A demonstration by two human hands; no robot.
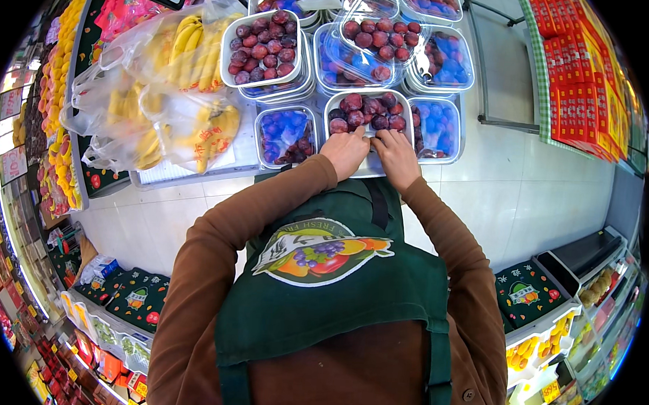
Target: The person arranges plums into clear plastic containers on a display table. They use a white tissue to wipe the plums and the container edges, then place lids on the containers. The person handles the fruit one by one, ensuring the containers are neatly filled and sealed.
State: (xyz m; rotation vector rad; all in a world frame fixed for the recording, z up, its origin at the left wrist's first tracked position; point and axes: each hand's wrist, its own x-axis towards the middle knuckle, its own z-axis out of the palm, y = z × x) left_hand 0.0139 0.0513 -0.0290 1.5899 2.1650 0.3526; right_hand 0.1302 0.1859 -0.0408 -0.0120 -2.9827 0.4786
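A white-rimmed clear plastic tub of dark red plums (368, 110) stands right before me at the table's near edge. Both hands are over its near side, fingertips almost touching each other. My left hand (346, 151) is closed, thumb and fingers pinched at the tub's near plums. My right hand (399, 156) is closed too, its fingers bent in toward the left ones. Whatever lies between the fingertips is too small and covered to make out. Left of it sits a tub with blue wrapping (285, 134); another blue-lined tub (438, 128) stands at the right.
Stacked plum tubs (262, 48) rise behind, one under a tilted clear lid (379, 31). Bagged bananas (190, 41) cover the table's left side. A metal rack (505, 125) and red boxes (578, 105) stand at the right. Tiled floor (498, 210) shows beside me.
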